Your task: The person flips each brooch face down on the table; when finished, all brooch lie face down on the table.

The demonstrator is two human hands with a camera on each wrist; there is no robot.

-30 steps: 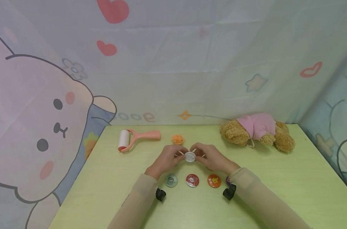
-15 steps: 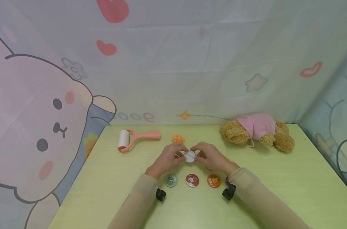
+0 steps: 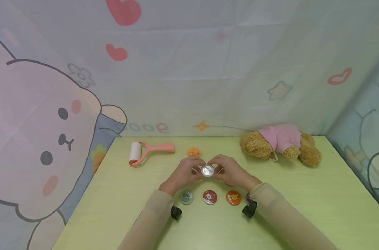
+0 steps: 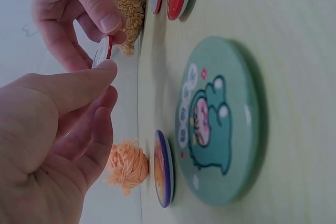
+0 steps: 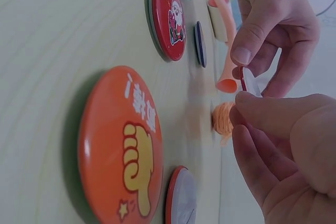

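In the head view my left hand (image 3: 186, 172) and right hand (image 3: 231, 171) meet over the middle of the table, pinching one round pin badge (image 3: 207, 170) between them. Its silvery back faces up toward the head camera. Edge-on in the left wrist view, the badge (image 4: 103, 51) shows a red rim and sits between both thumbs and fingertips. Closest below the hands lie a green badge (image 3: 187, 197), a red badge (image 3: 210, 197) and an orange badge (image 3: 233, 197) with a yellow thumbs-up hand. A purple badge (image 3: 249, 198) is partly covered by the right wrist.
Behind the hands lie an orange yarn bundle (image 3: 194, 151) and a pink-handled lint roller (image 3: 151, 148). A brown plush toy (image 3: 281, 144) in pink clothes lies at the back right. Wrist views show a blue-rimmed badge (image 5: 200, 44) and a red-rimmed badge (image 5: 181, 198) near the hands.
The held badge has tilted between the fingers, so its back now looks rounder and shinier from above. Both hands stay nearly in place.
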